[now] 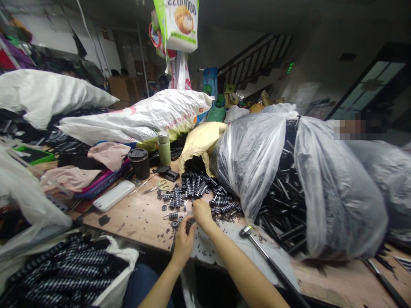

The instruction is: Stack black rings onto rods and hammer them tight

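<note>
Nearer the wearer than the yellow sack (205,137), the left hand (183,243) has its fingers curled round a dark ribbed piece (190,224) above the table (141,216). The right hand (202,212), between that piece and the yellow sack, has its fingers drawn in close together; whether they pinch anything, I cannot tell.

Judging by the loose ribbed pieces (194,187) spilling from the yellow sack's mouth, the held one is probably light and fairly stiff, more like moulded plastic or hard rubber than anything fragile. Its round body would roll if set down loose, but the ridges should keep it from slipping. The ribbed middle looks the best place to hold; thin metal shafts jut from some loose pieces and would give a poorer grip.

Much of the held piece is covered by the left hand, so its ends do not show. The right fingertips are hard to make out, and the inside of the yellow sack falls into darkness. Left of the yellow sack and closer to the wearer, a white bag (123,256) of similar pieces is cut off by the bottom edge.
</note>
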`<action>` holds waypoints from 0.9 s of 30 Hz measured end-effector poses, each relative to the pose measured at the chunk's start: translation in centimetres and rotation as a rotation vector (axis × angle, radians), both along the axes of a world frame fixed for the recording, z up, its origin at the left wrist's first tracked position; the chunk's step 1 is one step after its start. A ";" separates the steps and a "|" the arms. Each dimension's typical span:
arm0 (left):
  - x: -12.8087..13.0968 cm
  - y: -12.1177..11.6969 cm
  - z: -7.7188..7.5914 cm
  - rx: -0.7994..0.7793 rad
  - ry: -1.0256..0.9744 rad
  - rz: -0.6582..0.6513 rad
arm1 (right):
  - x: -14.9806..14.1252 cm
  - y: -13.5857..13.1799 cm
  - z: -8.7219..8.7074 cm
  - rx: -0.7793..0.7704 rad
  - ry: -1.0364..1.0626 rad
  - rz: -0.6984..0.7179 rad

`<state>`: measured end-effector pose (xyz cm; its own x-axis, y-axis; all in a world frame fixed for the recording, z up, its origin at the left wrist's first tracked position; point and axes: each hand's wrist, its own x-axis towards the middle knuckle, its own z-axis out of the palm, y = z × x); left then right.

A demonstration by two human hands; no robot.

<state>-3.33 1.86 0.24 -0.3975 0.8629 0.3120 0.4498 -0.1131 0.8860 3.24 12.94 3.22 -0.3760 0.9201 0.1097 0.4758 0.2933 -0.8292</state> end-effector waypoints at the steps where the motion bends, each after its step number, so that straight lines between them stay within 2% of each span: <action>1: -0.2 0.1 0.3 -0.026 -0.012 0.008 | -0.1 0.0 -0.1 0.015 -0.010 0.002; 7: -0.9 0.6 1.6 -0.108 0.057 -0.049 | 2.8 -1.8 0.6 0.060 0.050 0.036; 16: 1.7 0.6 2.8 -0.113 0.163 -0.157 | 7.5 -4.4 2.7 0.106 0.167 0.050; 19: 2.3 0.4 2.4 -0.104 0.117 -0.177 | 8.5 -5.2 3.2 0.151 0.163 0.089; 22: 2.7 0.4 1.3 -0.049 0.031 -0.153 | 8.9 -5.8 3.6 0.186 0.148 0.157; 27: 1.8 0.3 -0.3 0.044 -0.015 -0.008 | 7.6 -6.3 4.8 0.272 0.037 0.379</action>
<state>-1.49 2.11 -0.10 -0.3957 0.8517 0.3437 0.4357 -0.1553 0.8866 10.82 6.61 7.98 -0.6714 0.6544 0.3478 0.2644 0.6499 -0.7125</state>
